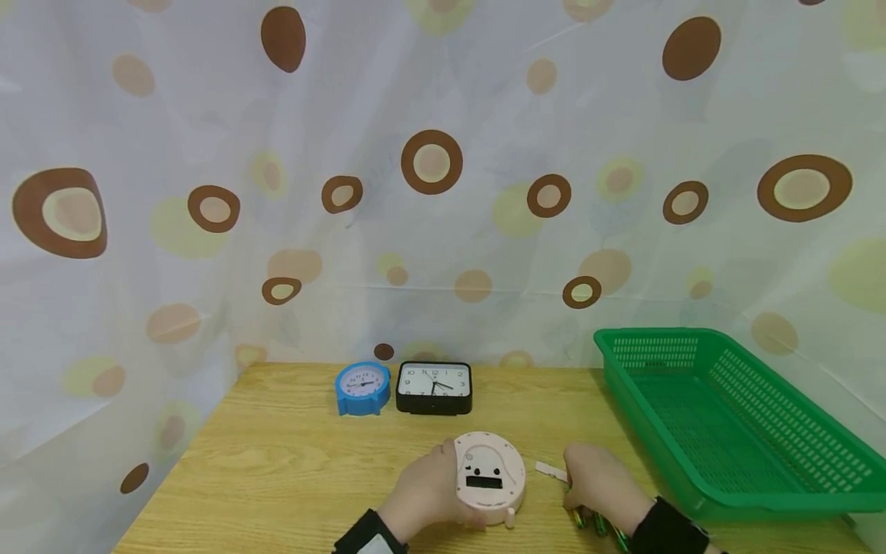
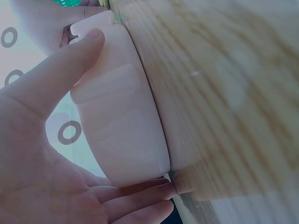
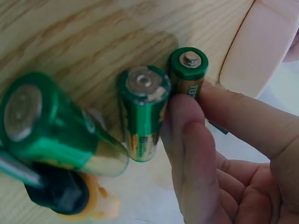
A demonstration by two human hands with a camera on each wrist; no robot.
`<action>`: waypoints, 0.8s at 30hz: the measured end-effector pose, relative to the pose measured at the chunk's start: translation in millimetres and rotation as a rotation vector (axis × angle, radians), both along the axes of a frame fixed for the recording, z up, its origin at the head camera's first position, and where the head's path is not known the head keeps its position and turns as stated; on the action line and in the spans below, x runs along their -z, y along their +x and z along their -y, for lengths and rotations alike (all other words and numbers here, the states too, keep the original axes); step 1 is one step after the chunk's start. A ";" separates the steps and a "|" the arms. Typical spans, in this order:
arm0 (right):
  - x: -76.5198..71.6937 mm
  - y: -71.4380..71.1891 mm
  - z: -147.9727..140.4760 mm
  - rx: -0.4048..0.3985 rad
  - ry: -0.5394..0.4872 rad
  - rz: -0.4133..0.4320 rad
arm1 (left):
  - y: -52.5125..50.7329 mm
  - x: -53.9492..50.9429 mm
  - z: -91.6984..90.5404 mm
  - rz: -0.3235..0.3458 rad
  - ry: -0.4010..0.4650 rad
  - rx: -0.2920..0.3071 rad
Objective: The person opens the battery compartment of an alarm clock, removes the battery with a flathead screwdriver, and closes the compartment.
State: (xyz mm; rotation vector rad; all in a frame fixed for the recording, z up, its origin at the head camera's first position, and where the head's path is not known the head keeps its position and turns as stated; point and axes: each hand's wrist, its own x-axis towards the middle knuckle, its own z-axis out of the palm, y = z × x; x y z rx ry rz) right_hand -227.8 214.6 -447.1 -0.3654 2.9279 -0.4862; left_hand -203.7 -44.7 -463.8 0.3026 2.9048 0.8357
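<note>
A round pale pink alarm clock lies face down, its back showing a dark open battery slot. My left hand grips its side, the thumb on one part of the rim and the fingers at another in the left wrist view. My right hand pinches a green and gold battery by its side, metal nub visible. Two more such batteries, one slimmer and one nearer the camera, stand beside it. A small whitish strip, perhaps the slot's cover, lies beside the right hand.
A blue alarm clock and a black rectangular clock stand at the table's back edge. At the right sits a green plastic basket. A black and orange tool handle lies by the batteries.
</note>
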 end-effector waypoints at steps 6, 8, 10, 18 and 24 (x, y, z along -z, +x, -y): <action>2.2 -1.0 0.4 -0.008 0.038 -0.005 | 1.5 -0.3 -0.5 -0.001 -0.006 -0.002; 1.5 -1.0 0.4 -0.011 0.047 -0.001 | 1.6 0.0 -0.5 -0.005 -0.010 0.001; 1.6 -1.7 0.2 -0.014 0.047 0.001 | 1.5 0.5 -0.4 -0.010 -0.010 0.004; 2.4 -2.6 -1.8 0.000 0.037 0.023 | 1.6 1.2 0.4 -0.010 0.016 0.014; 2.1 -2.4 -2.2 0.018 0.021 0.044 | 0.1 2.0 0.3 -0.013 0.010 0.009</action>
